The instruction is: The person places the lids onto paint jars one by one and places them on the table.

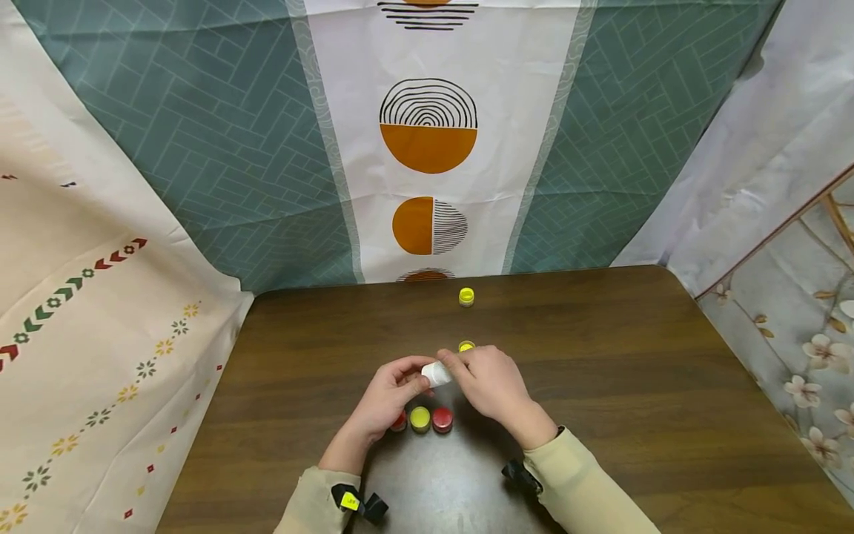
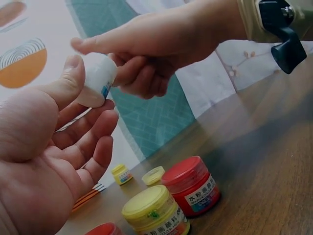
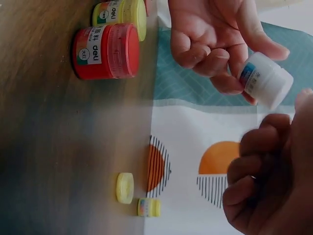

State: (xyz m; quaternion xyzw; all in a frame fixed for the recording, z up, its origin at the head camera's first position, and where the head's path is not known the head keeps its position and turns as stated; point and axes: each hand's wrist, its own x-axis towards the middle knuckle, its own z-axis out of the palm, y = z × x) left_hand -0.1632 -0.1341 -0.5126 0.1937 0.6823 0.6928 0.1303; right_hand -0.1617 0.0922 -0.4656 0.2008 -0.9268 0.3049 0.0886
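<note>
A small white paint jar (image 3: 266, 81) with a white lid and a blue-edged label is held up over the table, tilted. My left hand (image 2: 34, 132) pinches its body between thumb and fingers. Close by the lid end is my right hand (image 1: 490, 382), its fingers curled and its thumb stretched out. In the right wrist view a narrow gap shows between its fingers and the lid; contact cannot be told. Below the hands stand a yellow paint jar (image 1: 420, 420) and a red paint jar (image 1: 442, 420). Another red jar (image 1: 399, 423) is partly hidden by my left hand.
Farther back on the brown table (image 1: 600, 356) stands a small yellow-topped jar (image 1: 466, 297). Nearer, a yellow lid (image 3: 125, 188) lies partly behind my right hand in the head view. Patterned cloths (image 1: 220, 148) hang behind the table and at its sides.
</note>
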